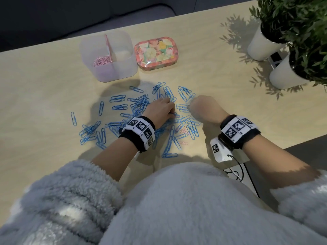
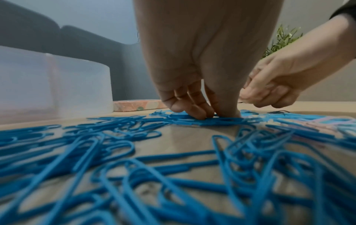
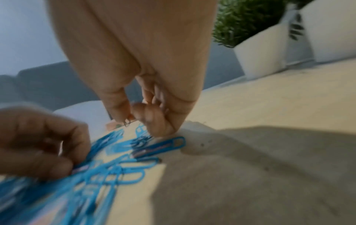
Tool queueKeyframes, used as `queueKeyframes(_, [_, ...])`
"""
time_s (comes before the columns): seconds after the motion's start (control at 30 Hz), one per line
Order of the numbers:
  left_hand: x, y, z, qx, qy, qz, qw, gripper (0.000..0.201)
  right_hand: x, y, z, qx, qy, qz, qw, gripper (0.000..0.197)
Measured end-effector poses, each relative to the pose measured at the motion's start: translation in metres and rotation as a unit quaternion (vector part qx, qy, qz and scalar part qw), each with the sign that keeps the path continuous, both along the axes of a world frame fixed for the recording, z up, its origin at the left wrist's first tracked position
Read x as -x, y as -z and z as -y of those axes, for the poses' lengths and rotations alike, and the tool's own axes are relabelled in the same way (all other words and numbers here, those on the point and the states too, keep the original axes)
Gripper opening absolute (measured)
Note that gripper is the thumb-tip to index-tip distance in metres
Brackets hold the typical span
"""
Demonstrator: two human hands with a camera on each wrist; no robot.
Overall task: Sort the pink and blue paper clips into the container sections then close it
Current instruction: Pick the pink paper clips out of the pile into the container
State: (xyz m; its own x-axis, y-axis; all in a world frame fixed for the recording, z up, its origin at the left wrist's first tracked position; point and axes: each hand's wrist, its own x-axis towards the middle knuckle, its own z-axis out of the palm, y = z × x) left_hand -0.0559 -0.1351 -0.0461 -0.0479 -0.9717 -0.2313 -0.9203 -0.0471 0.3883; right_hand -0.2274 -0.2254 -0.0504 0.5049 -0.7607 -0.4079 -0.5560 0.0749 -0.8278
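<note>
the pink clips (image 1: 101,61) sit in the left part of the far box (image 1: 108,57), but the blue clips (image 1: 123,106) still cover the table, the lid (image 1: 156,53) waits beside the box, the left hand (image 1: 160,107) pinches at blue ones, and the right hand (image 1: 203,108) is curled, on what i cannot tell.

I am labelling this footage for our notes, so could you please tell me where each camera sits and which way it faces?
Head: worn on the head, looking forward and down at the table, the container, floral lid and blue clips; both forearms and the fleece top show.
Left wrist: low over the table, looking along the left hand touching the clips.
Right wrist: looks along the right hand, fingers curled; blurred.
Shared: both wrist views show both hands, the blue clips and a potted plant.
</note>
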Motion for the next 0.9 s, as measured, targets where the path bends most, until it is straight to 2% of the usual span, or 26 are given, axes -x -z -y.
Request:
queueKeyframes(0.07, [-0.001,0.001,0.0,0.004,-0.015,-0.013,1.0,0.018,0.005,-0.008,0.001,-0.069,0.084,0.069,0.992,0.029])
queueKeyframes(0.17, [-0.004,0.001,0.0,0.014,-0.021,-0.022,0.999,0.015,0.017,-0.015,0.007,-0.174,0.182,0.171,0.953,0.022])
queueKeyframes(0.3, [-0.003,0.002,-0.003,0.06,0.042,-0.022,0.997,0.017,0.029,-0.018,0.012,-0.226,0.23,0.155,0.934,0.029])
queueKeyframes(0.33, [-0.001,0.002,-0.003,0.064,0.06,-0.016,0.996,0.017,0.03,-0.016,0.01,-0.222,0.23,0.146,0.936,0.029])
queueKeyframes(0.4, [0.002,0.003,-0.002,0.067,0.084,0.001,0.994,0.016,0.031,-0.005,0.005,-0.142,0.184,0.093,0.968,0.026])
queueKeyframes(0.47, [0.004,0.002,0.0,0.05,0.088,0.019,0.995,0.016,0.033,0.007,0.001,-0.01,0.062,-0.005,0.998,0.022])
queueKeyframes(0.53, [0.005,0.001,0.003,0.025,0.08,0.024,0.996,0.017,0.033,0.011,0.0,0.085,-0.04,-0.118,0.989,0.018])
queueKeyframes(0.6, [0.004,-0.004,0.004,0.018,0.051,-0.008,0.999,0.017,0.029,0.012,0.001,0.128,-0.083,-0.176,0.972,0.015])
queueKeyframes(0.67, [0.0,-0.009,0.005,0.016,-0.017,-0.069,0.997,0.016,0.026,0.012,0.001,0.105,-0.095,-0.153,0.978,0.015])
queueKeyframes(0.77, [-0.012,-0.014,0.005,0.009,-0.11,-0.169,0.979,0.012,0.027,0.011,0.003,0.005,-0.036,-0.047,0.998,0.012])
queueKeyframes(0.83, [-0.017,-0.015,0.005,0.012,-0.133,-0.193,0.972,0.012,0.03,0.007,0.005,-0.028,0.006,0.004,1.0,0.008])
queueKeyframes(0.9, [-0.021,-0.015,0.008,0.013,-0.143,-0.19,0.971,0.013,0.033,0.009,0.008,-0.005,-0.007,0.009,1.0,0.014])
